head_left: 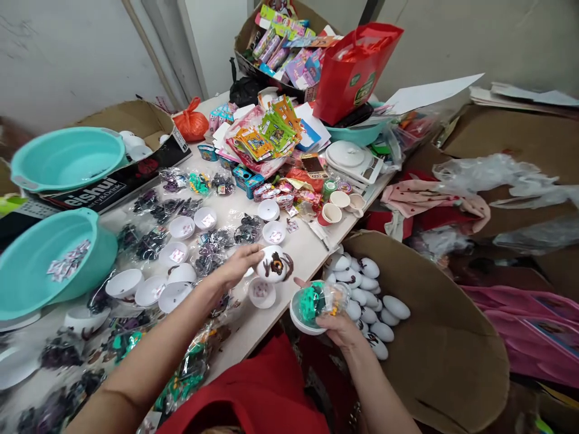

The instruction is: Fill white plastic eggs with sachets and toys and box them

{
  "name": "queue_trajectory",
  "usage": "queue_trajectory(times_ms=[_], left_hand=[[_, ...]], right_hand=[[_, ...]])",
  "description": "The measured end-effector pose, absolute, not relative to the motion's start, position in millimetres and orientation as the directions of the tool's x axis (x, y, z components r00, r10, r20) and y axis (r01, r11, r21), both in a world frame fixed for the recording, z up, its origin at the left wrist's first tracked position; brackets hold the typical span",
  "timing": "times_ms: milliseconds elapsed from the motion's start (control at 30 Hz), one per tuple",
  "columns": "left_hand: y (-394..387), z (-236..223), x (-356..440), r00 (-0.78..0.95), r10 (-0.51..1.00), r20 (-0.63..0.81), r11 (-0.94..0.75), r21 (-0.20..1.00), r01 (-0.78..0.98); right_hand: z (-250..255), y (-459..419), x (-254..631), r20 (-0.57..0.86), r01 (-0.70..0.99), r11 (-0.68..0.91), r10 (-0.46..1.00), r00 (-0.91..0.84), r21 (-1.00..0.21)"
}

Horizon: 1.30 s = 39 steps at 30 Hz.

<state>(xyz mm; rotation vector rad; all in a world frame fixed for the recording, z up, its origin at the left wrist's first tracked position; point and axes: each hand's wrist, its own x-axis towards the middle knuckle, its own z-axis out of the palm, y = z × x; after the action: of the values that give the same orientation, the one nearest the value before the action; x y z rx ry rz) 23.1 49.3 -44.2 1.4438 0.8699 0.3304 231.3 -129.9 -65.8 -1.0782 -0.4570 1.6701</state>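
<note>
My left hand (242,264) is closed on a white egg shell half (270,270) with a dark brown and orange print, held over the table's near edge. In my right hand (341,328) sits another white egg shell half (298,319), open side up. A clear bag with green and orange plastic pieces (313,303) lies in that half, and my right thumb rests by the bag. Just below my left hand, a white half shell (262,293) with a small printed packet inside stands on the table. More half shells (176,253) and bagged dark pieces (212,250) spread to the left.
Right of the table, a cardboard box (443,337) holds several closed white eggs (380,331). Turquoise basins (104,253) stand at the left, one with small packets. Candy packs (271,135), paper cups (332,214), a white scale (350,160) and a red bag (348,84) crowd the back.
</note>
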Motion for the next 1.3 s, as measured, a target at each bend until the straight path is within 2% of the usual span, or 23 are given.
queue_trajectory(times_ms=[33, 67, 133, 200, 267, 433, 567, 633, 700, 800, 867, 967, 1067, 1133, 1200, 1300], left_hand=[[52, -42, 15, 0.67, 0.633, -0.388, 0.387, 0.908, 0.159], [53, -42, 9, 0.682, 0.579, -0.447, 0.568, 0.821, 0.057], [51, -44, 1, 0.66, 0.526, -0.537, 0.728, 0.685, -0.023], [45, -46, -5, 0.575, 0.564, -0.593, 0.752, 0.657, -0.061], [36, -43, -11, 0.478, 0.623, -0.62, 0.733, 0.676, -0.079], [10, -23, -19, 0.493, 0.552, -0.672, 0.767, 0.641, 0.016], [17, -13, -28, 0.362, 0.687, -0.63, 0.673, 0.74, 0.011], [26, -8, -44, 0.327, 0.771, -0.547, 0.575, 0.818, 0.013], [30, -1, -62, 0.364, 0.828, -0.427, 0.431, 0.899, 0.073], [20, 14, -77, 0.532, 0.763, -0.368, 0.31, 0.93, 0.198], [9, 23, -77, 0.577, 0.749, -0.325, 0.219, 0.944, 0.248], [1, 33, -73, 0.588, 0.793, -0.158, -0.031, 0.954, 0.298], [3, 39, -71, 0.697, 0.716, -0.035, -0.25, 0.92, 0.303], [7, 41, -70, 0.789, 0.612, -0.048, -0.346, 0.881, 0.322], [13, 40, -67, 0.853, 0.503, -0.139, -0.405, 0.834, 0.375], [28, 37, -64, 0.887, 0.366, -0.28, -0.409, 0.808, 0.424]], right_hand=[[-65, -125, 227, -0.41, -0.581, -0.395, 0.905, -0.113, -0.712], [-63, -121, 222, -0.394, -0.602, -0.415, 0.902, -0.175, -0.682], [-58, -112, 208, -0.371, -0.629, -0.441, 0.895, -0.249, -0.64], [-51, -106, 195, -0.356, -0.623, -0.425, 0.903, -0.24, -0.657], [-42, -103, 184, -0.346, -0.56, -0.398, 0.916, -0.201, -0.727], [-20, -97, 156, -0.321, -0.372, -0.389, 0.918, -0.232, -0.843], [-17, -91, 133, -0.342, -0.354, -0.4, 0.914, -0.218, -0.845], [-19, -87, 128, -0.389, -0.37, -0.409, 0.912, -0.131, -0.834], [-21, -84, 127, -0.425, -0.379, -0.413, 0.903, -0.057, -0.828], [-24, -81, 125, -0.451, -0.38, -0.433, 0.891, -0.045, -0.818], [-24, -80, 123, -0.464, -0.383, -0.459, 0.882, -0.085, -0.802], [-26, -80, 117, -0.486, -0.36, -0.503, 0.862, -0.144, -0.786], [-30, -83, 111, -0.529, -0.26, -0.561, 0.827, -0.189, -0.786], [-34, -84, 106, -0.538, -0.18, -0.572, 0.817, -0.207, -0.8], [-38, -83, 101, -0.522, -0.109, -0.554, 0.822, -0.227, -0.825], [-40, -77, 99, -0.515, -0.053, -0.548, 0.812, -0.274, -0.835]])
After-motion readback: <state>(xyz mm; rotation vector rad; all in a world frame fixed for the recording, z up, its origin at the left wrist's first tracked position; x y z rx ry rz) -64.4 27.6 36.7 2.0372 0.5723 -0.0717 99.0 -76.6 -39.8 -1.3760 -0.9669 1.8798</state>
